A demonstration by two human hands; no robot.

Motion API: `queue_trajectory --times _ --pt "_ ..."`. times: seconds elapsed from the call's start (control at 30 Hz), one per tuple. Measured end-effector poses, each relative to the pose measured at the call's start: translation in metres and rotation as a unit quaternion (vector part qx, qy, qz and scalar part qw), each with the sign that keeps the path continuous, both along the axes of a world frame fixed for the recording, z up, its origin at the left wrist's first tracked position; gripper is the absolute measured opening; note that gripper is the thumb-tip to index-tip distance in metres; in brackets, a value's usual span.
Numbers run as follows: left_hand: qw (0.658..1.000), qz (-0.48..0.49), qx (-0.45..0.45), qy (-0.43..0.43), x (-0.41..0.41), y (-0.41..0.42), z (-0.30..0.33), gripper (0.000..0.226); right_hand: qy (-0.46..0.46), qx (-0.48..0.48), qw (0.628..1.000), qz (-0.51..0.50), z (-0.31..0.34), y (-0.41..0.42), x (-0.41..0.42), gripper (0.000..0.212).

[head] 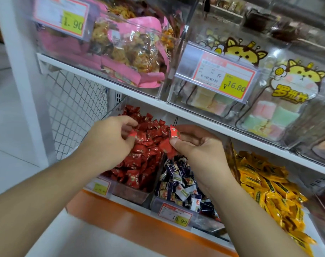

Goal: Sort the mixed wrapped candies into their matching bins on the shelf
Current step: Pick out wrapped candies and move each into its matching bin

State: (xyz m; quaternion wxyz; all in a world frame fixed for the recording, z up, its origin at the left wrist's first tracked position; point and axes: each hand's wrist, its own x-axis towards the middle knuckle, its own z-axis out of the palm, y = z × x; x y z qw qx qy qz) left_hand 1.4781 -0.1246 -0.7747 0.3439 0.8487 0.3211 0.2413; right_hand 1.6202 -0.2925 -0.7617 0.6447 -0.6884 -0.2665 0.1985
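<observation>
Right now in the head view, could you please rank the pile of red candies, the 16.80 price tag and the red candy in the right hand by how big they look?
1. Pile of red candies, largest.
2. 16.80 price tag, though it may sit nearer the camera.
3. Red candy pinched by the right hand, clearly smallest.

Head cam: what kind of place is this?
Most likely a shop's bulk candy aisle. Clear bins on white shelves carry price tags, such as the 16.80 tag and the 19.90 tag, and the lower bins hold loose red candies and yellow candies.
</observation>
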Motion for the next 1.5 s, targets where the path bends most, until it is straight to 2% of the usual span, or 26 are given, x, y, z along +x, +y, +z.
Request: queue_trajectory --times 0.1,0.17,0.23,0.3,0.37,0.43,0.5,0.6,0.73,0.87,0.93,1.03,1.13,1.3,1.4,1.5 --pt "1.000 0.015 0.002 0.002 -0.004 0.005 -0.002 0.032 -0.023 -0.022 0.999 0.020 0.003 0.013 -0.008 0.023" --pt "1.000 0.018 -0.002 -0.003 -0.003 0.004 -0.001 0.031 -0.102 -0.073 0.992 0.017 0.003 0.013 -0.011 0.025" --pt "1.000 0.019 -0.005 -0.013 -0.002 0.002 0.001 0.031 -0.204 -0.152 0.967 0.028 0.003 0.009 -0.013 0.037" --pt "1.000 0.012 0.001 -0.020 0.000 -0.001 0.002 0.032 -0.252 -0.219 0.941 0.062 0.004 0.005 -0.012 0.054" --pt "1.000 -0.020 -0.002 -0.021 0.002 -0.007 0.002 0.033 -0.259 -0.243 0.932 0.065 0.006 -0.001 -0.005 0.056" --pt "0.997 -0.078 0.002 -0.015 0.004 -0.016 0.004 0.034 -0.289 -0.246 0.925 0.015 0.003 -0.009 0.007 0.047" --pt "0.987 -0.150 0.053 0.017 0.006 -0.024 0.002 0.042 -0.288 -0.249 0.923 -0.053 -0.004 -0.017 0.022 0.039" --pt "0.965 -0.227 0.105 0.083 0.012 -0.034 -0.005 0.060 -0.279 -0.271 0.918 -0.073 -0.017 -0.027 0.040 0.034" --pt "0.960 -0.245 0.088 0.103 0.018 -0.035 -0.013 0.064 -0.292 -0.303 0.905 -0.066 -0.024 -0.015 0.059 0.041" --pt "0.962 -0.237 0.091 0.098 0.022 -0.032 -0.015 0.061 -0.279 -0.380 0.882 -0.015 -0.026 0.015 0.079 0.048" --pt "0.964 -0.234 0.087 0.095 0.022 -0.032 -0.016 0.061 -0.293 -0.404 0.866 0.001 -0.034 0.026 0.086 0.041" --pt "0.965 -0.234 0.080 0.089 0.023 -0.031 -0.017 0.060 -0.326 -0.399 0.856 -0.051 -0.044 0.029 0.092 0.019" --pt "0.966 -0.233 0.076 0.085 0.023 -0.031 -0.016 0.059 -0.337 -0.369 0.863 -0.079 -0.046 0.020 0.090 0.019" --pt "0.965 -0.230 0.088 0.093 0.017 -0.031 -0.011 0.058 -0.286 -0.277 0.910 -0.119 -0.034 -0.007 0.071 0.018" --pt "0.978 -0.180 0.080 0.065 0.012 -0.027 -0.001 0.043 -0.242 -0.235 0.935 -0.106 -0.020 -0.023 0.048 0.018" --pt "0.993 -0.107 0.049 0.023 0.005 -0.021 0.009 0.031 -0.234 -0.207 0.946 -0.083 -0.004 -0.027 0.025 0.023"
